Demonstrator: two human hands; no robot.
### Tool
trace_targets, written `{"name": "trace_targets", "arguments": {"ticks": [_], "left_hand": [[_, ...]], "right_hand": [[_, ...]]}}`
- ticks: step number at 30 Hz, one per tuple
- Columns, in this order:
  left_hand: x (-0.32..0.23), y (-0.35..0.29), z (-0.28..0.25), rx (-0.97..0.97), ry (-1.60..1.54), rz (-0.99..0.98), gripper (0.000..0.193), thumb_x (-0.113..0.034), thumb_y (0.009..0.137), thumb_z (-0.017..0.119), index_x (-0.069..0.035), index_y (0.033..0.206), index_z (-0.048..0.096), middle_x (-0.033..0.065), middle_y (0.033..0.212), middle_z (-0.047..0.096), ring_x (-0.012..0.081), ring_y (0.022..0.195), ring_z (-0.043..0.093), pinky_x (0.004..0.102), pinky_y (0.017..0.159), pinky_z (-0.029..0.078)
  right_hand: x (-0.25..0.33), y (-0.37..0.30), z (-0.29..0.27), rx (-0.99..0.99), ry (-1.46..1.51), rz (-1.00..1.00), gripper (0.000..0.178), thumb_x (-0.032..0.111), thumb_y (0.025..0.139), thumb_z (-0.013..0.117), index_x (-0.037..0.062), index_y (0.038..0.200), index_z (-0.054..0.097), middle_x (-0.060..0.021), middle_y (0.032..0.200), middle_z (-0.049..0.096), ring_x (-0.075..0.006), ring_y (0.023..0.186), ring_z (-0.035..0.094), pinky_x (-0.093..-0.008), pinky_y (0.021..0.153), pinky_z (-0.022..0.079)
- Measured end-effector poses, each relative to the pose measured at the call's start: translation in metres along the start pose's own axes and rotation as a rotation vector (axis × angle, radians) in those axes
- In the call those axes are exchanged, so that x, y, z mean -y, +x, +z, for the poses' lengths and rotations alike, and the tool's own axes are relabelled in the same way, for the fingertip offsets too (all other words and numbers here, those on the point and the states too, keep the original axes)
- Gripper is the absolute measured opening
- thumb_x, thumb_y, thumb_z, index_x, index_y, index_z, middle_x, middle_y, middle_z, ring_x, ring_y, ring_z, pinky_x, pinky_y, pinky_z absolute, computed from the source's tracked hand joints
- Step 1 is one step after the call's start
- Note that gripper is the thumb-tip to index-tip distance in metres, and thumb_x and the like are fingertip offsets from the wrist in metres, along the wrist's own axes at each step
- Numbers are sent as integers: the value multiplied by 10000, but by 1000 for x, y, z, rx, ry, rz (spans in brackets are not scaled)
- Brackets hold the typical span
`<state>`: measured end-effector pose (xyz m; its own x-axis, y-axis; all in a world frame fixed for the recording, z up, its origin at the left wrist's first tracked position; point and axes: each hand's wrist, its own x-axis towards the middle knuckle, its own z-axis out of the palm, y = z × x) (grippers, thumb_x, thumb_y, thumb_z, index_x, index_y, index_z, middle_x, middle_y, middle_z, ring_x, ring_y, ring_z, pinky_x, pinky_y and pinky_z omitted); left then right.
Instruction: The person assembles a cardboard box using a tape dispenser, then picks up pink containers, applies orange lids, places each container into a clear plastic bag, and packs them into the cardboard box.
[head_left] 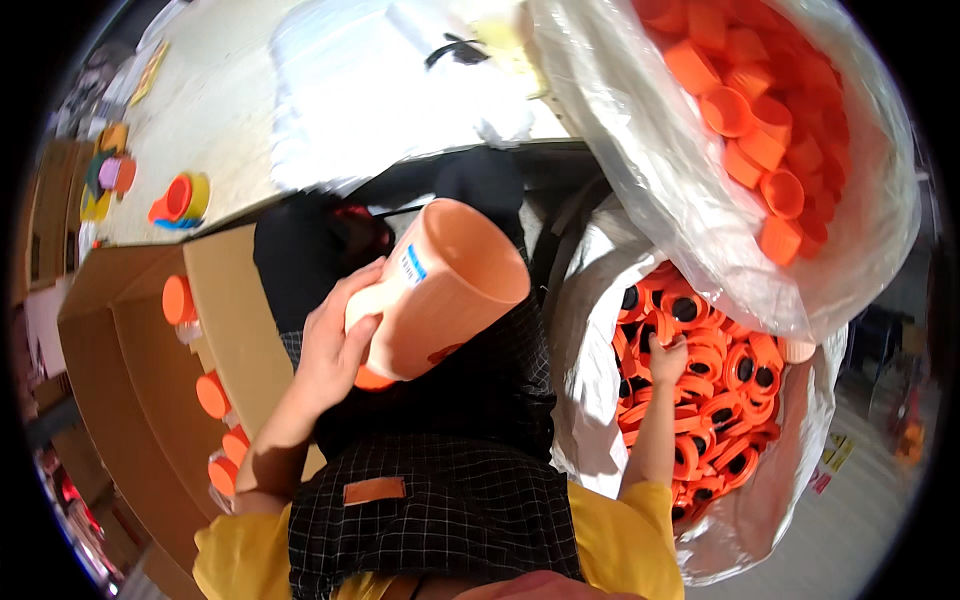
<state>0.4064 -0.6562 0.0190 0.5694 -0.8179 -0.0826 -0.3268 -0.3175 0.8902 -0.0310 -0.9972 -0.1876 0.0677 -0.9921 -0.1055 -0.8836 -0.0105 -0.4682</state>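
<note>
At far left a cardboard box (130,340) holds orange-capped pieces along its wall; beside it the left hand (335,340) is clamped round a peach cup (440,290), tilted mouth-up to the right over the lap. Gripped only near its base, the cup could slip or tip. Further right, the right hand (668,362) sits in a bag (590,400) of orange rings (730,380), fingers closed on one ring, well apart from the cup

Matt plastic cup (450,290); glossy clear bag (650,150)
</note>
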Motion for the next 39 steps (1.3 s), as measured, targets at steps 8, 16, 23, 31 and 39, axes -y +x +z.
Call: {"name": "trace_targets", "arguments": {"ticks": [8,16,23,31,39], "left_hand": [[19,-4,3,129,-240,118,409,-168,986,521,10,1353,551,205,1420,591,331,1294,590,409,1100,436],[40,-16,-14,73,-287,110,385,-166,989,607,-3,1337,585,210,1392,615,337,1255,631,392,1042,496],[49,-28,-10,26,-331,80,491,-260,959,673,-25,1375,563,192,1333,651,338,1207,654,397,993,526],[-10,-59,35,-16,90,141,516,-137,860,743,-54,1338,568,198,1490,504,383,1212,624,422,891,576],[26,-44,0,69,138,223,625,-302,890,733,-41,1404,492,194,1252,672,420,1072,676,461,913,557]], "right_hand": [[274,-72,-87,324,534,-769,494,145,857,732,-25,1300,592,-111,1076,649,-263,976,623,-387,888,505],[336,-122,-40,548,543,-1425,645,515,942,632,-11,1315,644,-108,914,588,-284,815,557,-403,768,464],[336,-138,-40,618,546,-1326,566,424,965,620,-21,1313,637,-119,902,584,-281,827,548,-379,784,452],[369,-142,-49,698,355,-854,502,301,977,615,-86,1293,578,-153,909,537,-326,881,561,-378,824,468],[380,-132,-37,709,377,-751,403,249,988,621,-30,1279,616,-162,962,623,-280,896,628,-401,862,512]]}}
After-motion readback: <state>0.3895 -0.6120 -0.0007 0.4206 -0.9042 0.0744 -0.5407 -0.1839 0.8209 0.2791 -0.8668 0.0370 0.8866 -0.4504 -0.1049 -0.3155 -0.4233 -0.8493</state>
